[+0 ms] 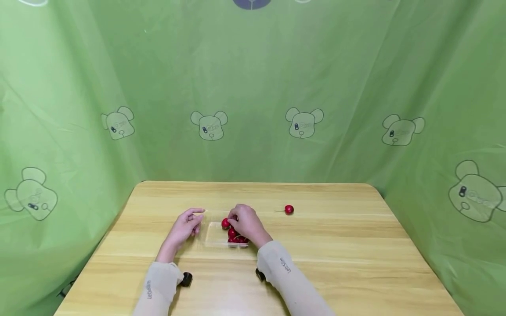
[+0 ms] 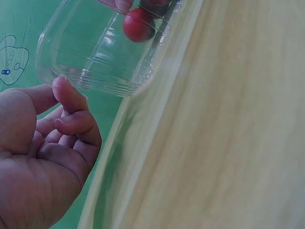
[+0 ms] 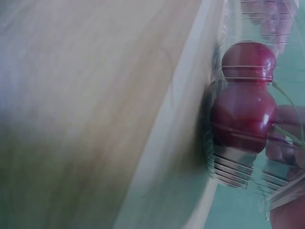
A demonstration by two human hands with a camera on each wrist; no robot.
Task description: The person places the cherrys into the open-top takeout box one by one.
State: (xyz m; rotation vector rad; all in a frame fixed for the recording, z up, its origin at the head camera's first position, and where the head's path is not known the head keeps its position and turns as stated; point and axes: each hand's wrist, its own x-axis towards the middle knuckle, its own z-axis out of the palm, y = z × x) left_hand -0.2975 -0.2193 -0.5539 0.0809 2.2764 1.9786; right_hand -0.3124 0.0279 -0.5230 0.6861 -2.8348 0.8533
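A clear plastic container sits on the table, with several red cherries in its right part. At its left edge my left hand pinches the rim between thumb and fingertips; the left wrist view shows these fingertips at a container corner. My right hand reaches over the container and holds a cherry at its fingertips; its exact grip is partly hidden. Through the clear wall in the right wrist view, cherries with green stems stand near the right fingers.
A lone cherry with its stem lies on the wooden table, right of the container. Green curtains with bear-head drawings enclose the table's back and sides. Black wrist devices show by the sleeves.
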